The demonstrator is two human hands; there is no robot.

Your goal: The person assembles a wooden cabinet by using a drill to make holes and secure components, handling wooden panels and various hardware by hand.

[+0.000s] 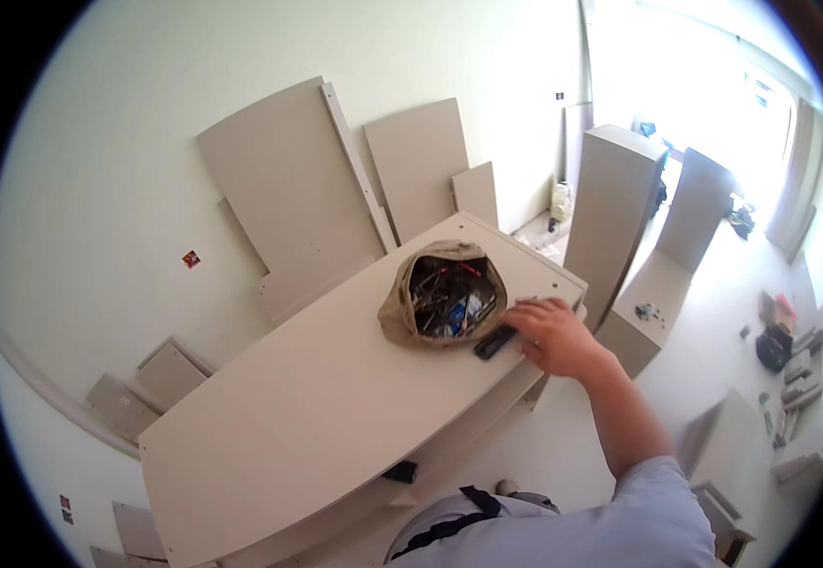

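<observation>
Resting just right of the cloth bag (pixel 394 317), the right hand (pixel 552 336) is held with its fingers bent at the end of a small black object (pixel 494 343), which is laid at the bag's near right side. Whether the object is grasped or only touched cannot be told; the left hand is not shown. By its look, the object can be judged light, stiff and fairly smooth, best pinched across its long sides. The bag, its open mouth filled with small tools (pixel 451 301), is probably soft in the wall but weighty below, better lifted by the rim with two hands.

Right of the bag, the table's near edge and corner are set close to the hand, so a drop could be caused by a slide that way. More room on the table (pixel 279 426) is offered left of the bag. Beyond the bag, pale panels (pixel 288 175) are leaned against the wall (pixel 146 161); to its far right, a tall box (pixel 608 194) is stood.
</observation>
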